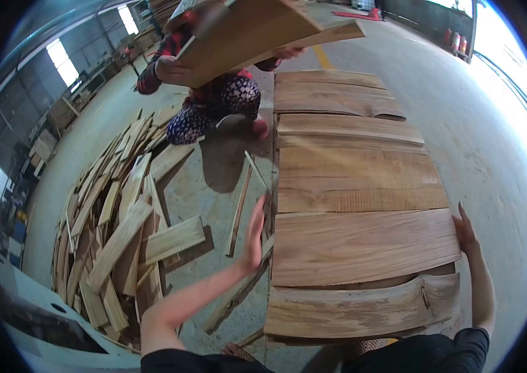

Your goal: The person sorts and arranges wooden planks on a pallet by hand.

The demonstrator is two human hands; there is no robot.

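Wide wooden boards (363, 245) lie side by side across a long stack in front of me. My left hand (254, 235) is upright at the stack's left side, fingers straight and together, palm facing the board ends; a narrow gap seems to separate them. On the opposite side my right hand (466, 231) has its fingers extended against the right end of the same board. Neither hand grips anything. The nearest board (363, 306) has a wavy edge and a dark knot, and a dark gap shows behind it.
A crouching person (213, 99) at the far left of the stack holds up wide boards (257, 37) with both hands. A heap of wood offcuts (117, 230) covers the floor at left. Loose strips (240, 211) lie between heap and stack. A pale machine (46, 317) stands lower left.
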